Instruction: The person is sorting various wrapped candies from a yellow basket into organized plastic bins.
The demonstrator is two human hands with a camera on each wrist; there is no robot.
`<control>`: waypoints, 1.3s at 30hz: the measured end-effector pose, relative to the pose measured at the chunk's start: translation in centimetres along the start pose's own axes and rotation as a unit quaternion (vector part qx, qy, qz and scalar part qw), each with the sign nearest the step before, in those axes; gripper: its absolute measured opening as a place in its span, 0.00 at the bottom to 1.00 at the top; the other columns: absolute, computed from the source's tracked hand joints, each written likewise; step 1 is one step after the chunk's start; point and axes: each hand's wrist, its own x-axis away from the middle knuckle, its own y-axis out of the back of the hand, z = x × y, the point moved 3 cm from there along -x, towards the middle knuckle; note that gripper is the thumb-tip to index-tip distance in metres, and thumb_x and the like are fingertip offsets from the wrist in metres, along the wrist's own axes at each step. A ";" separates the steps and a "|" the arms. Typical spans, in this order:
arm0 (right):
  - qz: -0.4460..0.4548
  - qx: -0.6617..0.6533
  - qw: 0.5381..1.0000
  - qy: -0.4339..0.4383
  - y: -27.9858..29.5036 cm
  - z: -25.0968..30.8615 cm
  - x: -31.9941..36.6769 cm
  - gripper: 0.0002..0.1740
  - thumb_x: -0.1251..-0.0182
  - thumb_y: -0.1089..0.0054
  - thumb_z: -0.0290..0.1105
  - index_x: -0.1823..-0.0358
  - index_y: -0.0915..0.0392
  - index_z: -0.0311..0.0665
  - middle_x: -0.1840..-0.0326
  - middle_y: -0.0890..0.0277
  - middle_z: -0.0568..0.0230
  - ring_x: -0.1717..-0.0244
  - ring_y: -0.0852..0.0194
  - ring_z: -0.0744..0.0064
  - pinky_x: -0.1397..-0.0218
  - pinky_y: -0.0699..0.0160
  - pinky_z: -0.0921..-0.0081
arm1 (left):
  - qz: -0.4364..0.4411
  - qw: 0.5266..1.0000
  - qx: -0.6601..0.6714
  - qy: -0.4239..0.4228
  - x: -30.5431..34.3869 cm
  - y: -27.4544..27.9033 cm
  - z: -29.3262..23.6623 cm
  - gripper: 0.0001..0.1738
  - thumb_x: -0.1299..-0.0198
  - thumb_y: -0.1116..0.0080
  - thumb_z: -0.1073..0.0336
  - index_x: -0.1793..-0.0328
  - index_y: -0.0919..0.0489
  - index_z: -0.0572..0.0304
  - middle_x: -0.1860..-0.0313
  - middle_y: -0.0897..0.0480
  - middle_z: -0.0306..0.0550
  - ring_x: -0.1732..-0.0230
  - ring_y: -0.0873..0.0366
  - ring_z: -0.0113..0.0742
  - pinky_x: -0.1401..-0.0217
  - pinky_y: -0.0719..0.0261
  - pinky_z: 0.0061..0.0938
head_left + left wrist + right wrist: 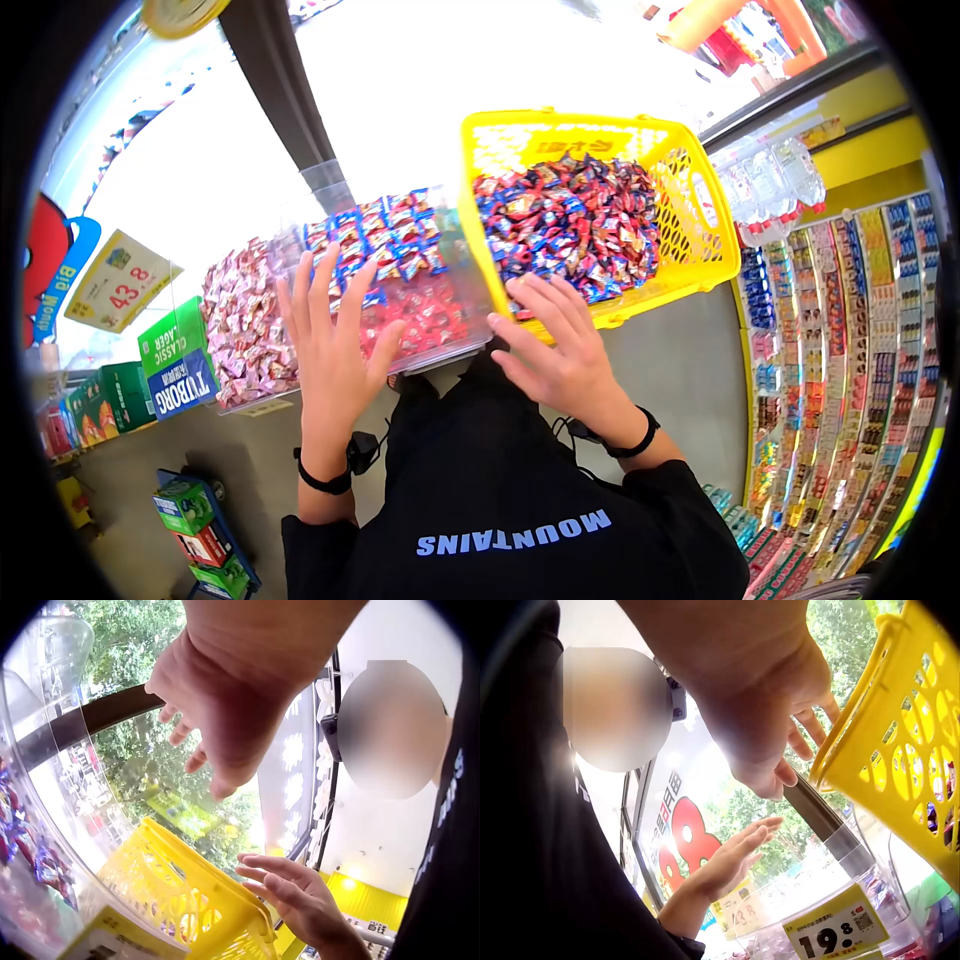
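In the head view my left hand (335, 350) is held with fingers spread, over the near side of a clear bin of wrapped candies. Blue-and-red wrapped candies (375, 235) lie behind its fingers, and red ones (425, 310) sit nearer the bin's front. My right hand (568, 358) has its fingers extended, fingertips right at the near rim of a yellow basket (715, 225). Mixed blue, red and dark wrapped candies (570, 225) fill much of that basket. Neither hand grips anything. The left wrist view shows the basket's perforated side (187, 885) beneath the left hand (232, 727).
Pink wrapped candies (250, 320) fill the bin's left section. Green and blue beer boxes (178, 355) stand beside it. A price tag (836, 926) hangs on the bin's front. Packed shelves (840, 350) run along the right; a cart with boxes (205, 535) stands lower left.
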 end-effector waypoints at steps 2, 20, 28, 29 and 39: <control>0.001 -0.024 1.000 0.000 1.1 -1.5 1.0 0.25 0.36 0.21 0.36 0.37 0.13 0.43 0.22 0.24 0.48 0.21 0.27 0.42 0.16 0.33 0.40 | -0.002 1.000 0.013 -0.019 -0.9 -0.8 -3.2 0.36 0.33 0.28 0.54 0.19 0.22 0.50 0.11 0.34 0.56 0.08 0.46 0.63 0.07 0.57 0.66; -0.028 -0.031 0.999 0.022 11.2 -19.7 6.0 0.21 0.38 0.20 0.33 0.43 0.13 0.42 0.25 0.21 0.50 0.23 0.26 0.42 0.17 0.31 0.39 | 0.061 0.996 -0.059 0.002 -6.5 -8.3 -20.0 0.27 0.38 0.24 0.59 0.31 0.14 0.45 0.15 0.29 0.51 0.10 0.42 0.61 0.07 0.53 0.64; -0.006 -0.001 1.000 -0.013 9.1 -20.1 5.9 0.20 0.36 0.23 0.31 0.43 0.13 0.44 0.21 0.26 0.51 0.19 0.30 0.44 0.16 0.35 0.40 | 0.105 0.989 -0.054 -0.092 -12.8 -3.5 -21.2 0.23 0.36 0.24 0.63 0.34 0.14 0.47 0.19 0.25 0.50 0.16 0.31 0.61 0.10 0.37 0.58; -0.008 0.002 1.000 -0.011 8.9 -20.1 6.1 0.19 0.36 0.23 0.31 0.42 0.13 0.44 0.21 0.25 0.51 0.20 0.30 0.44 0.16 0.35 0.40 | 0.112 0.987 -0.053 -0.105 -13.7 -3.6 -21.3 0.23 0.36 0.24 0.63 0.34 0.14 0.47 0.19 0.24 0.50 0.16 0.31 0.60 0.11 0.37 0.57; -0.017 0.003 0.999 -0.028 9.2 -20.0 5.9 0.16 0.33 0.27 0.34 0.45 0.10 0.42 0.23 0.23 0.52 0.21 0.29 0.48 0.14 0.39 0.36 | 0.378 0.892 -0.128 -0.213 -17.9 -15.4 -20.0 0.16 0.40 0.22 0.52 0.52 0.06 0.51 0.25 0.20 0.52 0.17 0.31 0.56 0.15 0.33 0.54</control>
